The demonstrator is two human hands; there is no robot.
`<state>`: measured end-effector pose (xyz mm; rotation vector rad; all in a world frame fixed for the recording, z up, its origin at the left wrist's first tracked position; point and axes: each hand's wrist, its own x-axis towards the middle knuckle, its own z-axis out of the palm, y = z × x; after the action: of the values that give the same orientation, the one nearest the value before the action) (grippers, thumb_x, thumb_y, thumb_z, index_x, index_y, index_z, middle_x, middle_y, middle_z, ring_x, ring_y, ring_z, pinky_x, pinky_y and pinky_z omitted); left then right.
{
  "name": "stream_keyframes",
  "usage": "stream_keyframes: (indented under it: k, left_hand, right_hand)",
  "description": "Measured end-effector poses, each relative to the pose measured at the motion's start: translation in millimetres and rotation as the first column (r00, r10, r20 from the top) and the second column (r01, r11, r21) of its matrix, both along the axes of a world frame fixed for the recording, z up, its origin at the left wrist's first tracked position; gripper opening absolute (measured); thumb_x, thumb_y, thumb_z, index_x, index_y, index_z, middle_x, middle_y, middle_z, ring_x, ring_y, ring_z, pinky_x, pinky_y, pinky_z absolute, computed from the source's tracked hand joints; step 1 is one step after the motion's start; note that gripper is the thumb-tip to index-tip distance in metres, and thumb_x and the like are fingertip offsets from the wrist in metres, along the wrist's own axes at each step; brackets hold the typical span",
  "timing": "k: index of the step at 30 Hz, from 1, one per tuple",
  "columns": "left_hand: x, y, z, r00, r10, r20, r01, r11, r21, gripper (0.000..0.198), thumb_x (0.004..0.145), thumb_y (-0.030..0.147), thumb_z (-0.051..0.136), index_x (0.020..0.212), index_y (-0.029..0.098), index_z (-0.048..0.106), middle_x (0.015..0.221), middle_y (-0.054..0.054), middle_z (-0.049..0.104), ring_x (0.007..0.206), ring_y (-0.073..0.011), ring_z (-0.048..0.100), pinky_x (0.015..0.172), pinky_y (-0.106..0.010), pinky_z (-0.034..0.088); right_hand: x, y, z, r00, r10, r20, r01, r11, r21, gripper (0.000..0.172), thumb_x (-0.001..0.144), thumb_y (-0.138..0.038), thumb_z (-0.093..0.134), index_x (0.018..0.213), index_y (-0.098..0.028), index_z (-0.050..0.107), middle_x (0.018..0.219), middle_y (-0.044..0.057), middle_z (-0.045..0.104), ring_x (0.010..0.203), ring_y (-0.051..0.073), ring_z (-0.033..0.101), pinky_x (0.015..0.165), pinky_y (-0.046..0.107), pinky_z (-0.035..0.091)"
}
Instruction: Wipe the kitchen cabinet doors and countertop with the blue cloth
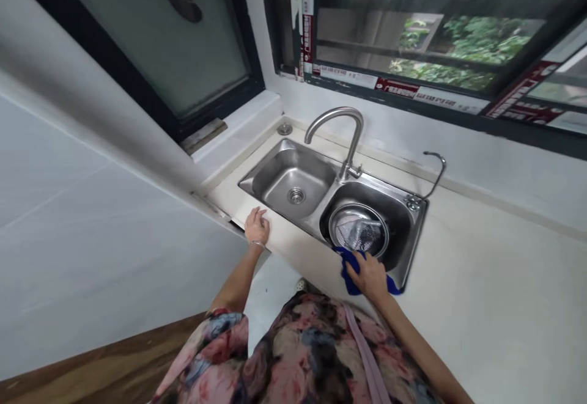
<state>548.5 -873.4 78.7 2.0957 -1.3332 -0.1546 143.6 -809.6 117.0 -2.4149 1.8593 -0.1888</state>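
Note:
My right hand (370, 274) presses flat on a blue cloth (348, 263) at the front rim of the steel double sink (270, 159), its fingers spread over the cloth. The cloth lies partly under my palm, beside the right basin. My left hand (257, 225) rests on the pale counter edge in front of the left basin, fingers stretched out and holding nothing. A round metal colander (360, 230) sits inside the right basin, just beyond my right hand.
A tall curved faucet (342, 132) stands between the basins, and a thin second tap (433, 175) at the sink's right corner. The pale countertop (495, 282) stretches to the right. A window (426, 31) runs behind the sink. A white wall stands left.

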Motion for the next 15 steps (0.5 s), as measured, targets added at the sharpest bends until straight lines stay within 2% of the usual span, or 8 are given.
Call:
stream_keyframes:
  k: [4,7,9,11,15]
  left_hand:
    - [-3.2,-1.8,2.1,1.000,0.008,-0.004,-0.008,1.000,0.001,0.040,0.095,0.019,0.046,0.127,0.018,0.069,0.151,-0.013,0.058,0.147,-0.0270,0.046,0.129,-0.048,0.029]
    - [-5.9,-2.2,5.2,1.000,0.018,0.009,-0.018,1.000,0.002,0.040,0.095,0.018,0.045,0.128,0.018,0.069,0.152,-0.014,0.058,0.148,-0.0269,0.046,0.129,-0.049,0.029]
    - [-7.1,-2.4,7.1,1.000,0.024,0.018,-0.024,1.000,0.001,0.040,0.095,0.017,0.045,0.128,0.018,0.069,0.151,-0.014,0.058,0.147,-0.0272,0.046,0.128,-0.050,0.030]
    - [-7.6,-2.5,8.4,0.999,0.026,0.023,-0.026,1.000,0.001,0.041,0.094,0.017,0.045,0.127,0.018,0.069,0.151,-0.014,0.059,0.147,-0.0274,0.047,0.128,-0.050,0.031]
    - [-6.6,-3.1,8.3,0.999,0.033,0.019,-0.033,0.999,-0.005,0.040,0.093,0.016,0.046,0.124,0.017,0.071,0.149,-0.014,0.061,0.146,-0.0266,0.048,0.128,-0.048,0.032]
  right_hand:
    - [41.3,-30.5,3.1,0.995,0.000,0.097,-0.010,0.995,0.096,0.045,0.101,-0.044,0.055,0.136,-0.020,0.068,0.114,0.014,0.067,0.104,0.029,0.060,0.091,0.039,0.045]
    - [50.1,-35.5,-4.3,0.973,0.022,0.232,-0.051,0.992,0.117,0.044,0.100,-0.041,0.056,0.138,-0.020,0.066,0.122,0.015,0.066,0.111,0.030,0.060,0.097,0.042,0.047]
    - [37.9,-28.7,-13.6,0.946,0.063,0.318,-0.104,0.988,0.113,0.046,0.099,-0.040,0.056,0.139,-0.019,0.065,0.125,0.015,0.067,0.114,0.029,0.061,0.100,0.042,0.049]
    - [13.7,-15.2,-24.7,0.923,0.101,0.372,-0.141,0.987,0.082,0.046,0.099,-0.040,0.056,0.139,-0.019,0.065,0.127,0.015,0.067,0.115,0.029,0.063,0.102,0.042,0.051]
    - [-46.9,16.8,-43.4,0.914,0.076,0.397,-0.077,0.997,-0.012,0.043,0.098,-0.043,0.054,0.133,-0.022,0.068,0.125,0.014,0.069,0.111,0.028,0.067,0.099,0.044,0.055]
